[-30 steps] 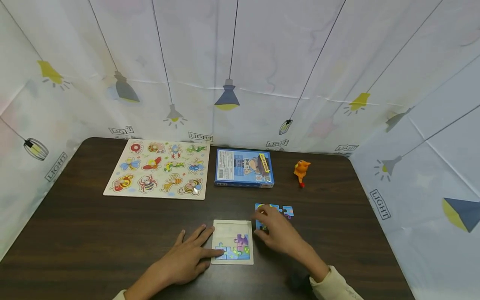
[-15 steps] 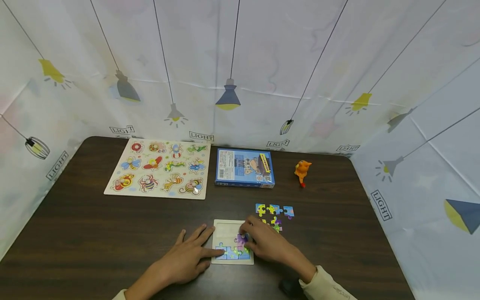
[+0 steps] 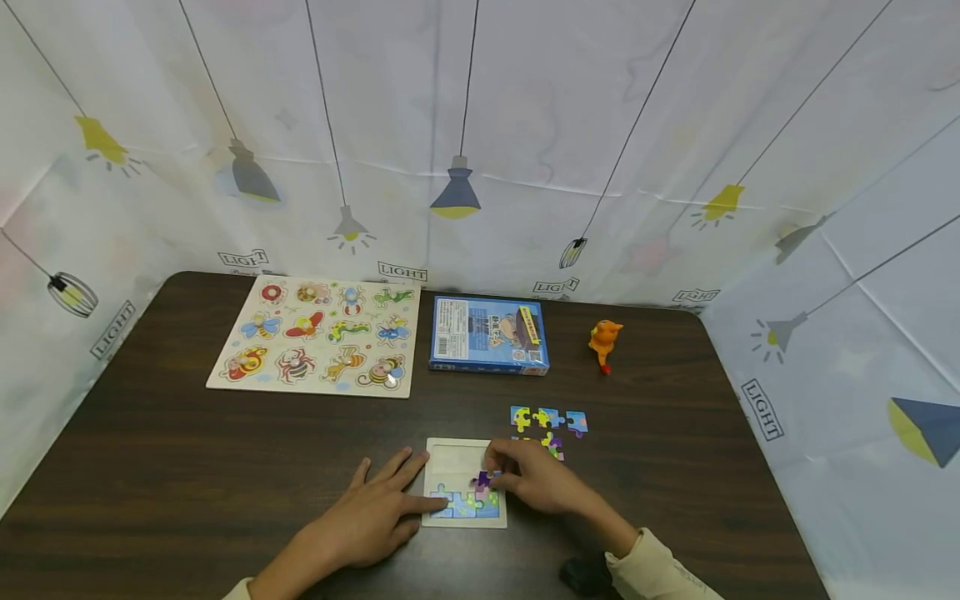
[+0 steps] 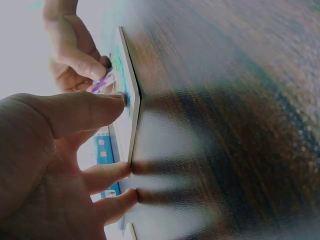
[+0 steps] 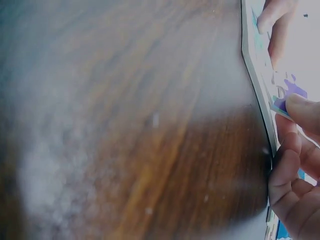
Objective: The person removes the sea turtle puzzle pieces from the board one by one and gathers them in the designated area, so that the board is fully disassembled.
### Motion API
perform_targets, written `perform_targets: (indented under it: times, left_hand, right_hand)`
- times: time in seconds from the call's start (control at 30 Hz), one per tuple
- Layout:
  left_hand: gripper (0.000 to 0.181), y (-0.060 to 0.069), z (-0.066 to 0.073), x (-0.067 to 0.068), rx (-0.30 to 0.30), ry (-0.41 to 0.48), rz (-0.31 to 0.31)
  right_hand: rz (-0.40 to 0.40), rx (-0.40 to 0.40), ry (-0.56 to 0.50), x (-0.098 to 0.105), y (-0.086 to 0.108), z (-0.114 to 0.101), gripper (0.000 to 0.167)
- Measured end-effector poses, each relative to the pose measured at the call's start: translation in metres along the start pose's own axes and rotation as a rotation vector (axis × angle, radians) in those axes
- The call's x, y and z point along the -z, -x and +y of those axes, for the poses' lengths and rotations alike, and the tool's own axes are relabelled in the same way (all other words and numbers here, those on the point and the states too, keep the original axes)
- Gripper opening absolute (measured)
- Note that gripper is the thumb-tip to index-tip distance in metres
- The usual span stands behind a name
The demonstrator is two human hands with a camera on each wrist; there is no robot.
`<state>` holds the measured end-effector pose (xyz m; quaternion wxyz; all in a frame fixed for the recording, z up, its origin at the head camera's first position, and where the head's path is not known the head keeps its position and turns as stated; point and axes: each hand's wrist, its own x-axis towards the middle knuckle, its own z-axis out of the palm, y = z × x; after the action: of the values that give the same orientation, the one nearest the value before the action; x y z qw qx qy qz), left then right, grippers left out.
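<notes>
A pale wooden puzzle tray [image 3: 452, 461] lies on the table with several joined pieces [image 3: 463, 507] along its near side. My left hand [image 3: 375, 517] is spread at its left edge, the thumb resting on the blue pieces and other fingertips at the rim and table. Over the tray's right side, my right hand [image 3: 542, 479] pinches a purple jigsaw piece [image 3: 484, 478] between thumb and finger. In the right wrist view the purple piece [image 5: 290, 95] looks tilted just above the tray; fingers cover part of it. Loose jigsaw pieces [image 3: 549, 417] lie beyond my right hand.
At the back left is a wooden board [image 3: 315, 337] with insect pictures. A blue box [image 3: 489, 336] lies at the back middle, with an orange cat-like figure [image 3: 603, 343] to its right. A dark object [image 3: 583, 577] sits near my right forearm. A curtain hangs behind the table.
My right hand has moved left and nearer from the loose pieces to the tray, bringing a purple jigsaw piece. The loose pieces are now more exposed. My left hand has stayed in place.
</notes>
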<state>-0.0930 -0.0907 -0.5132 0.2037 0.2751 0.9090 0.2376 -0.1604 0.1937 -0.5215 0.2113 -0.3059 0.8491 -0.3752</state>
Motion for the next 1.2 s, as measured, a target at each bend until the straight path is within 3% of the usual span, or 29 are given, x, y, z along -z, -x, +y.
perform_targets:
  times: [0.4, 0.53, 0.7, 0.93, 1.2]
  left_hand:
    - [0.041, 0.000, 0.000, 0.001, 0.005, 0.000, -0.005]
    - [0.042, 0.000, 0.001, 0.002, 0.011, -0.006, -0.011]
    - [0.041, 0.002, 0.001, 0.001, 0.011, -0.002, -0.005]
    - [0.041, 0.004, 0.001, 0.001, 0.000, 0.007, 0.011]
    - [0.042, 0.002, 0.001, -0.001, -0.011, -0.001, 0.017]
  right_hand:
    - [0.085, -0.082, -0.020, 0.004, 0.002, -0.007, 0.007]
    - [0.212, -0.103, -0.001, 0.025, 0.020, 0.006, 0.008]
    - [0.360, -0.206, 0.064, 0.058, 0.051, 0.038, 0.010]
    - [0.340, -0.291, 0.080, 0.067, 0.069, 0.062, 0.005]
    - [0.397, -0.298, 0.248, 0.057, 0.065, 0.059, 0.008]
